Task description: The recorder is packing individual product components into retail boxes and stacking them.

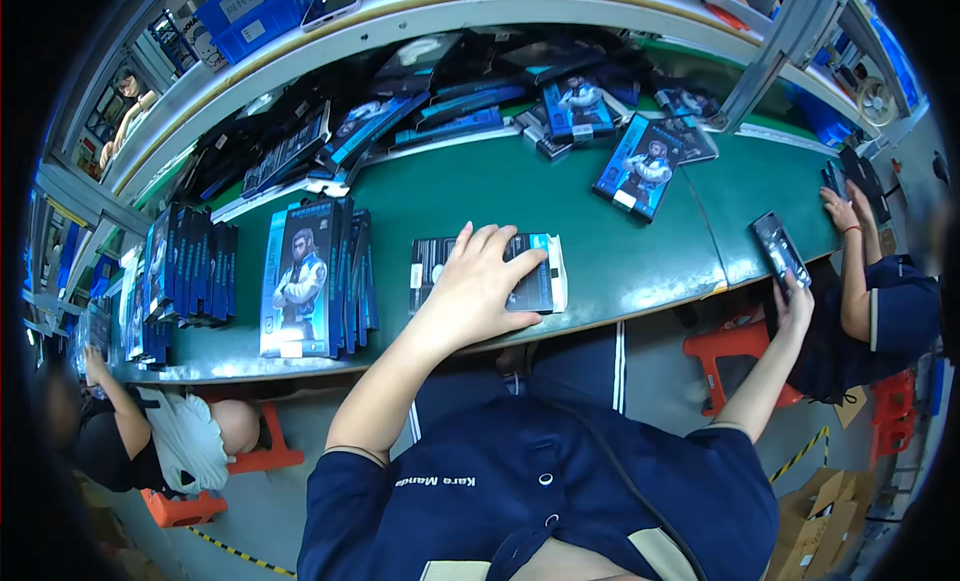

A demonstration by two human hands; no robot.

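Flat package: near front edge of green worktop, under left hand, fingers spread, pressing. Right hand: grips dark phone off the front edge. Best pinned flat, steady.

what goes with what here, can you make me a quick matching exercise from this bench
1 left hand
2 right hand
3 upright stack of blue boxes
4 red stool

a under the table edge, on the floor
b standing on the green table, left of the flat box
c pressed flat on a box
d holding a dark phone

Pairs: 1-c, 2-d, 3-b, 4-a
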